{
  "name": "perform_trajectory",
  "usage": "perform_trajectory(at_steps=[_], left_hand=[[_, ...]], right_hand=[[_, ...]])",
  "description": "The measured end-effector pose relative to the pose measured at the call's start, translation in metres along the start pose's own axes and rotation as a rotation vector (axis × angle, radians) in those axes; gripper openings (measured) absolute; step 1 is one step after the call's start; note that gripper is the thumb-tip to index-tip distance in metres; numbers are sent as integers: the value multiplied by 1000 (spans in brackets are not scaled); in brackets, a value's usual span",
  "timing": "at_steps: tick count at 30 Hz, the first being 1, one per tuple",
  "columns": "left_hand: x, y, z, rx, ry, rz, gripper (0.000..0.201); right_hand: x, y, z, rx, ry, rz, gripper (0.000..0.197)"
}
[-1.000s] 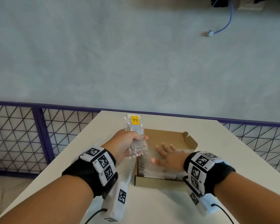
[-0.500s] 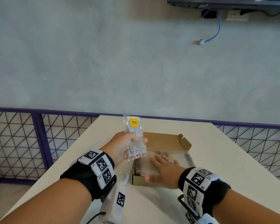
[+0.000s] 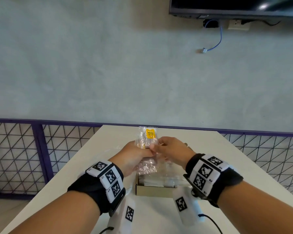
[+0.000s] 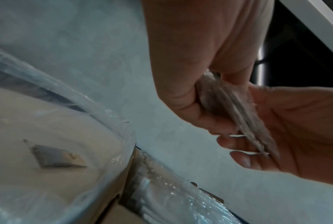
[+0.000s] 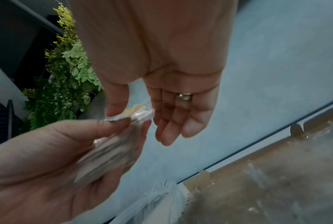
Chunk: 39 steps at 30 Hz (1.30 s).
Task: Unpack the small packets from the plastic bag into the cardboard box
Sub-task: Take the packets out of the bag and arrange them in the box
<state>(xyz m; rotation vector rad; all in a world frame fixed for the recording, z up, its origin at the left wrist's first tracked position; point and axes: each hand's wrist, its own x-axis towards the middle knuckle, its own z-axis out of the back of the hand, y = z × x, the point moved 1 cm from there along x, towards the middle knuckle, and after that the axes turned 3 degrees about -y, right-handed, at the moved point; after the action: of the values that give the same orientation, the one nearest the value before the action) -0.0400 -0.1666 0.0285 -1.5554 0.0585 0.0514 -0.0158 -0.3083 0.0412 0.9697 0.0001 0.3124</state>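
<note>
Two hands are up over one table: the left hand and the right hand. Between them is one stack of clear packets; how many are in it I cannot count, though only one yellow label shows. One cardboard box sits below with more packets inside, too many and too clear to number. One plastic bag lies beside it. One ring is on the right hand.
</note>
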Motion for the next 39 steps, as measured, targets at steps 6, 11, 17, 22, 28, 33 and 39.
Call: perform_trajectory(at_steps=[6, 11, 17, 22, 28, 33, 39], left_hand=[[5, 1, 1, -40, 32, 18, 20], [18, 2, 17, -47, -38, 50, 19], [34, 8, 31, -89, -106, 82, 17], [43, 14, 34, -69, -99, 104, 16], [48, 19, 36, -36, -100, 126, 14], [47, 19, 36, -46, -105, 130, 13], [41, 16, 34, -90, -100, 119, 11]], right_hand=[[18, -6, 2, 44, -206, -28, 30], [44, -12, 34, -252, -333, 44, 22], [68, -26, 50, -849, -57, 9, 19], [76, -35, 30, -1035, 125, -5, 30], [77, -41, 14, -1085, 404, -163, 36], [68, -42, 18, -1018, 388, -151, 52], [24, -41, -2, -1007, 667, -152, 63]])
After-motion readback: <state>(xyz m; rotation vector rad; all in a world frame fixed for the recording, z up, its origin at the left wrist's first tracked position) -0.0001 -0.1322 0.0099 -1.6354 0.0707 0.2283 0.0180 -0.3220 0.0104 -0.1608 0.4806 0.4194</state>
